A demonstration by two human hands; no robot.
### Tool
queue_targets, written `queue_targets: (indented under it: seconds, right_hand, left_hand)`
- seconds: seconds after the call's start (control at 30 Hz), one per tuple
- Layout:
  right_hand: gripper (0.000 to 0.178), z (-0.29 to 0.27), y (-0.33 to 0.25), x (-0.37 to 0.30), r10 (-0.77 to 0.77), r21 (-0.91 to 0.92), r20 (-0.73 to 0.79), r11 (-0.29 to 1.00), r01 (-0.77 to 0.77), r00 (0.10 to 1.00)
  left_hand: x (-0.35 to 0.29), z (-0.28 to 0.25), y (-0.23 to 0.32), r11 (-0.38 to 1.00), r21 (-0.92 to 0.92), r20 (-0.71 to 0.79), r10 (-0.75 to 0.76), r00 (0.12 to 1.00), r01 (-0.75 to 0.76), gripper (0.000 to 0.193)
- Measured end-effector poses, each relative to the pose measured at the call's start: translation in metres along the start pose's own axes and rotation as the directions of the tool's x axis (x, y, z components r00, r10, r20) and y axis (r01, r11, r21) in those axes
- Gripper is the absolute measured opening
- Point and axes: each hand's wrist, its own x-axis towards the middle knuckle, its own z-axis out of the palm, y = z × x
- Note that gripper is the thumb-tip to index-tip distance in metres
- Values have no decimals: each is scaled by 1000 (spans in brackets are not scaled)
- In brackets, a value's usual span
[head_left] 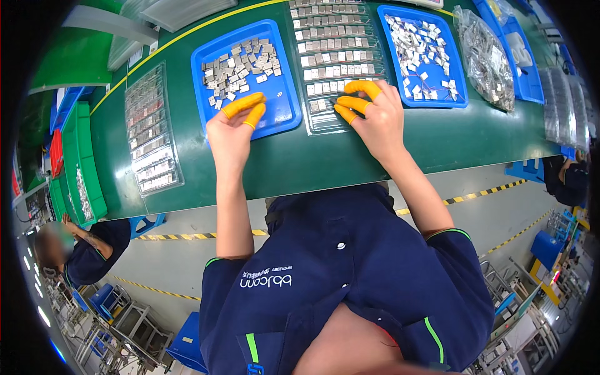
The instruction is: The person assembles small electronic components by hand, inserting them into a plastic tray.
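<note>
- Surface (pixel 275 172), green, one; near edge runs along the person's front.
- Blue tray (pixel 284 115), left of the surface's middle, holding loose pieces; second blue tray (pixel 431 103), toward the right end, holding white parts (pixel 425 50).
- Clear tray (pixel 325 129), between the two, reaching from near the surface's near edge toward the far edge; filled in rows.
- Left hand (pixel 230 131), yellow-covered fingers (pixel 245 105), over the first blue tray's near part; tips close together, no piece visible between them; grip cannot be told.
- Right hand (pixel 382 119), at the clear tray's nearest row; fingertips bunched, a dark sliver beside them; whether clamped on a piece cannot be told.
- Small blocks (pixel 253 59), grey and white, loose in the first blue tray and in rows in the clear one; probably light, stiff, smooth; best pinched by opposite sides.
- Obscured: row end behind the right fingers; clear tray's far end, cut off above.
</note>
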Motion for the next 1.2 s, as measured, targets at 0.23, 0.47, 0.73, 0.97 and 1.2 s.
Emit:
queue_targets:
  seconds: [0.23,0.47,0.73,0.97,1.2]
  right_hand:
    - [14,-7,3,4,-13,-47,20,999,14,1000]
    - [42,-48,77,5,334,-381,-154,849,-367,930]
    - [25,-62,98,8,572,-242,31,800,-550,819]
    - [27,-61,103,7,574,-259,4,792,-553,819]
    - [23,-71,104,15,567,-312,27,787,-532,823]
  left_hand:
    - [31,-4,-8,809,563,-47,232,971,-167,27]
    - [50,7,-9,518,845,-8,267,964,-136,28]
    - [45,9,-3,607,761,68,276,959,-229,23]
    - [37,2,-8,872,404,88,265,960,-278,22]
    - [17,9,7,939,-299,200,-114,973,172,21]
